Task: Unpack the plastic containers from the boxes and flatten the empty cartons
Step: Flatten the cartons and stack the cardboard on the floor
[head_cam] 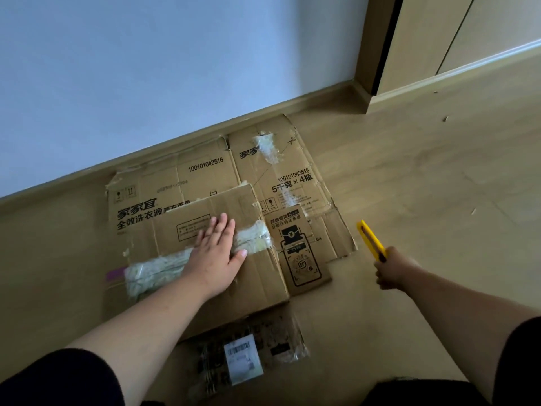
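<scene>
**Under the flat palm: cartons nearly all down**

Beneath the straight, spread fingers of the left hand (218,253) lies a flattened brown carton (222,288), and the fingertips rest on the strip of crumpled clear packing tape (164,266) that crosses it. Beyond those fingertips, towards the skirting board (263,112), a larger detergent carton (205,174) is already opened out flat on the wooden floor (424,177), with a small printed courier carton (301,253) lying on its near corner, just past the thumb. Nearer the body than the wrist, a plastic-wrapped parcel with a white shipping label (243,358) sticks out from under the pressed carton.

Off to the right, well apart from the cardboard, the right hand (393,271) curls round the handle of a yellow utility knife (371,238), its tip pointing away.

No plastic containers show anywhere, so unpacking looks finished or is happening out of view. Flattening seems close to done for these three cartons. What probably remains is the labelled parcel, and whether it holds anything cannot be told.
</scene>
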